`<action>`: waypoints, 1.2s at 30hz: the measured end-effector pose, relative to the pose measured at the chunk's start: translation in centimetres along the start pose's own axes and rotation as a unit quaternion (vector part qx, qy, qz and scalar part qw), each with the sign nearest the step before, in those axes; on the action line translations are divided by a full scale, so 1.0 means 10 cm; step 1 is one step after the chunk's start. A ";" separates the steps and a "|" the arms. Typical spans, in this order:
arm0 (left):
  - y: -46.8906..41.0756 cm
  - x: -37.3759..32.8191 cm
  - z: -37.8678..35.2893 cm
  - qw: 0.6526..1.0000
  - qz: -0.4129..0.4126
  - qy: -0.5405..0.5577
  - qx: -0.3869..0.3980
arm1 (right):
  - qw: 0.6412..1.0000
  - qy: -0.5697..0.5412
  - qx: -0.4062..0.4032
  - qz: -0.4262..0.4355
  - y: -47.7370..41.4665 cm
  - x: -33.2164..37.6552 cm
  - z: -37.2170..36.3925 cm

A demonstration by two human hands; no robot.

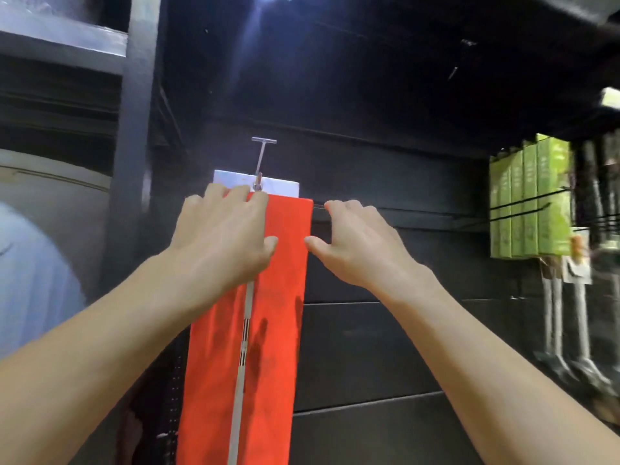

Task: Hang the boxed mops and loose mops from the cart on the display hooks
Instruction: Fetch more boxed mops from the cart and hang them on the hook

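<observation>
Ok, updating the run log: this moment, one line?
left hand grips red box top | right hand at its right edge | box at hook

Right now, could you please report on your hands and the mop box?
Left hand grips orange box top at hook. Right hand loose at its right edge. Green boxes hang apart, right.
</observation>
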State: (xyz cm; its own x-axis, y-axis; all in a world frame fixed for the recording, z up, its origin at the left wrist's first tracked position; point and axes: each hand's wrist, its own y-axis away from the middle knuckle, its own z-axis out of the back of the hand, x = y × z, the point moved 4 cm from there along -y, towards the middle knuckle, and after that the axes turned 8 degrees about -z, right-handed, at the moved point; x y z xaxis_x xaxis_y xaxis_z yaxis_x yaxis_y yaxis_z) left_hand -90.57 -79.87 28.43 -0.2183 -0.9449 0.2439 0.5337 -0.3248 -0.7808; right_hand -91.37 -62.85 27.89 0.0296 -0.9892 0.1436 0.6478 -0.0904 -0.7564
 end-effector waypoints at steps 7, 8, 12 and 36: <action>0.40 -0.72 -0.14 0.998 -0.053 -0.001 0.028 | 0.994 0.108 0.014 -0.022 0.66 -0.53 -0.08; 0.46 -0.85 -0.15 0.998 -0.060 0.001 0.033 | 0.993 0.118 0.017 -0.025 0.76 -0.63 -0.08; 0.68 -1.45 -0.13 0.995 -0.085 0.021 0.054 | 0.988 0.144 0.032 -0.045 1.22 -1.11 -0.01; 1.88 -6.30 0.99 0.881 -0.336 0.295 0.151 | 0.872 0.298 0.147 -0.361 4.46 -4.82 2.25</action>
State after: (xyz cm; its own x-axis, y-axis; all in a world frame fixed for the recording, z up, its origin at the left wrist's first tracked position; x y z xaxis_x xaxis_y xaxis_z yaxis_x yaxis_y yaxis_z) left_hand -58.66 -26.88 4.06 -0.9080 -0.3777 0.1811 0.2954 -0.8839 -0.3626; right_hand -46.75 -16.61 1.60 -0.8098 -0.5796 0.0914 0.5037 -0.7665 -0.3984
